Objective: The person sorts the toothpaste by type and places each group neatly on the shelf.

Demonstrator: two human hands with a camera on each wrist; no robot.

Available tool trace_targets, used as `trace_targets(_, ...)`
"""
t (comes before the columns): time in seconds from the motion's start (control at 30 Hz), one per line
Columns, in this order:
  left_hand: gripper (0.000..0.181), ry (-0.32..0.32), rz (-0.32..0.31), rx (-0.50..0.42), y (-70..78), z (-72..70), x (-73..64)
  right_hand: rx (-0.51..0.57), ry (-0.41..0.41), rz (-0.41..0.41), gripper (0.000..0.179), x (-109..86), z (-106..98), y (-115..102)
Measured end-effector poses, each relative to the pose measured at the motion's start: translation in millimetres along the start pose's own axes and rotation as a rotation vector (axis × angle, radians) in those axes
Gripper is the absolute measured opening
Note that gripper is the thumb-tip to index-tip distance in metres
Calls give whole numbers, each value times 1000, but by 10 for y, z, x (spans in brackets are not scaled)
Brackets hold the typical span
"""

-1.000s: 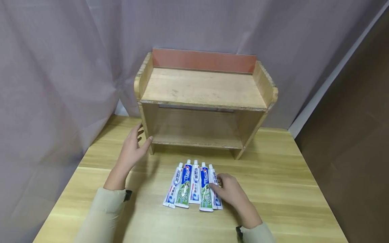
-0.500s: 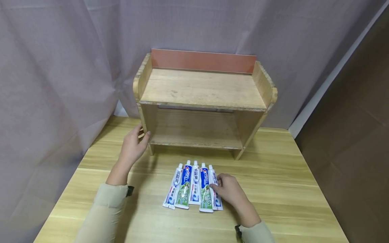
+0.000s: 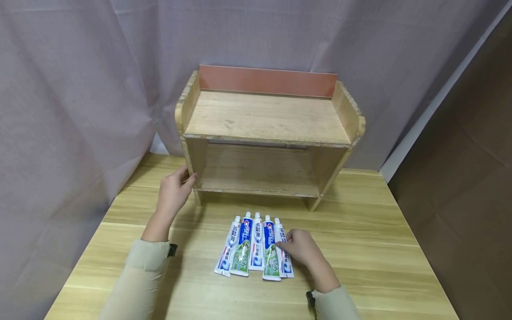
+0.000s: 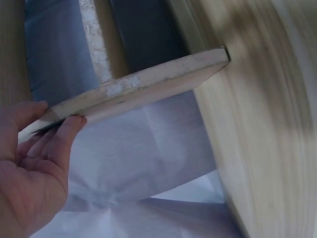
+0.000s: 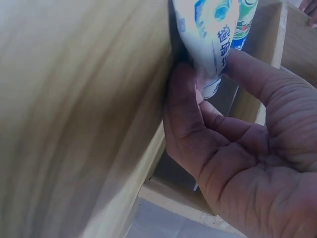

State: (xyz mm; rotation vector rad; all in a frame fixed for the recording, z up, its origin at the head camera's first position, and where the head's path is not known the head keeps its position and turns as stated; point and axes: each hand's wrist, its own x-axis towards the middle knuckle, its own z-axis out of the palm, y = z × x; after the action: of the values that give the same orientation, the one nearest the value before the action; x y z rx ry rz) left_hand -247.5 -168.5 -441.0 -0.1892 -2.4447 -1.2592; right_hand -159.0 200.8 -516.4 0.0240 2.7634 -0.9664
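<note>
A small two-tier wooden shelf point(image 3: 268, 116) stands at the back of the table. My left hand point(image 3: 173, 191) grips the lower front of its left side panel, thumb on the inner side. In the left wrist view, the thumb and fingers point(image 4: 65, 139) lie on either side of the panel's edge point(image 4: 163, 72). Several toothpaste tubes lie fanned out before the shelf, caps toward it. My right hand point(image 3: 303, 247) pinches the rightmost white toothpaste tube point(image 3: 286, 265) between thumb and fingers, as the right wrist view confirms. Beside it lies a blue-and-green toothpaste tube point(image 3: 271, 260).
A wood-grain table point(image 3: 368, 249) carries everything. Behind the shelf hangs a grey curtain point(image 3: 256, 31), and a brown panel point(image 3: 460, 169) borders the right. A reddish strip point(image 3: 268, 81) runs along the shelf's top back.
My left hand's spread fingers have closed onto the shelf's left panel, and the shelf has shifted very slightly left. My right hand has stayed at the rightmost toothpaste tube.
</note>
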Motion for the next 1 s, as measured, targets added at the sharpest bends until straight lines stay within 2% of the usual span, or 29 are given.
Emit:
trace_targets(0.27,37,25,2,-19,-22,17,9,-3,0,5,28,7,-19,-7)
trace_targets(0.5,37,35,15,-16,-34,25,-14,52,-10,29,27,-31,-30,-14)
trace_targets(0.73,36,47,16,2,-41,32,-21,54,-17,29,26,-31,-38,-4)
trace_targets(1.0,35,52,13,-23,-41,47,-25,82,0,25,24,-32,-46,39)
